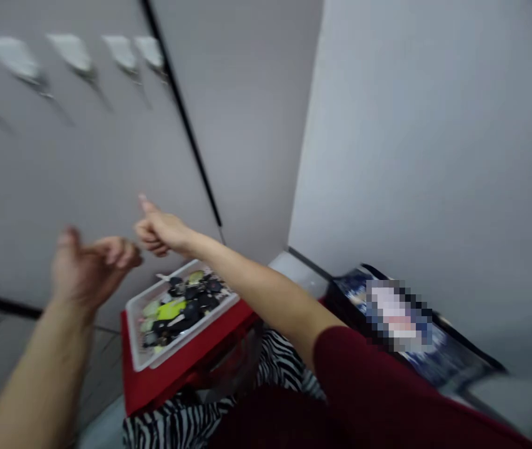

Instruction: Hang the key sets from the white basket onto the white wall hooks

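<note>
Head cam, blurry: left hand (pixel 90 265) & right hand (pixel 160 232) are up, apart, fingers curled, holding nothing. Just below them sits a white tray (pixel 135 308) of small keys; prob light, hard. Grab the rim.

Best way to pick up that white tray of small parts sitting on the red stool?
Probably by its two short ends, one hand on each, coming from above. The white tray is a shallow rectangle with a raised rim, heaped with dark and yellow-green pieces, so keep it level. It lies flat on the red stool. Both the left hand and right hand hover above it, blurred.
</note>
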